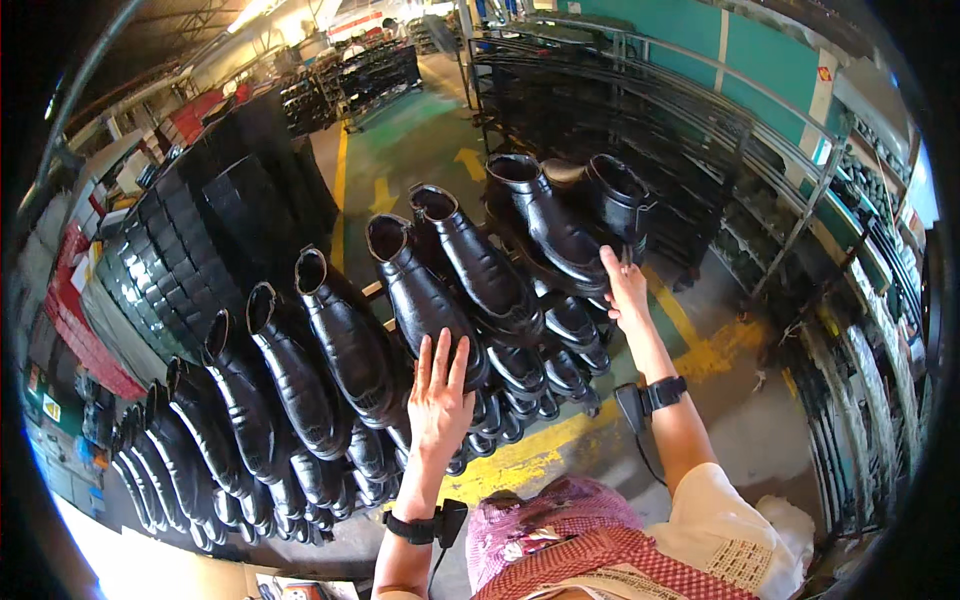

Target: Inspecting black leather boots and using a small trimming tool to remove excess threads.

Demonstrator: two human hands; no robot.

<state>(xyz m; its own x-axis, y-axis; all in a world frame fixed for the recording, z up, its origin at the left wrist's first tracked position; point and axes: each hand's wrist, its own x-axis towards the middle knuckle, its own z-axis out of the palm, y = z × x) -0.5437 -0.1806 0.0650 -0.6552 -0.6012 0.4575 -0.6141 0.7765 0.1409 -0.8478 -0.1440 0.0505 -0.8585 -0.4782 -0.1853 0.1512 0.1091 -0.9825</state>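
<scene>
Black leather is meeting both hands: the left hand (438,392) is lying flat, fingers spread, gripping nothing, on a boot (425,300) whose long axis is running up and away from it. The right hand (624,286) is reaching farther, its open fingertips touching the end boot (622,200) just above.

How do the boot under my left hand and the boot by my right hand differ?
The boot under the left hand sits mid-row, while the boot by the right hand is near the far end. The left hand lies flat, fingers spread, on the mid-row boot's toe; the right hand only reaches the far boot's toe with its fingertips. Both are glossy black ankle boots, tilted toe-down on the rack.
</scene>
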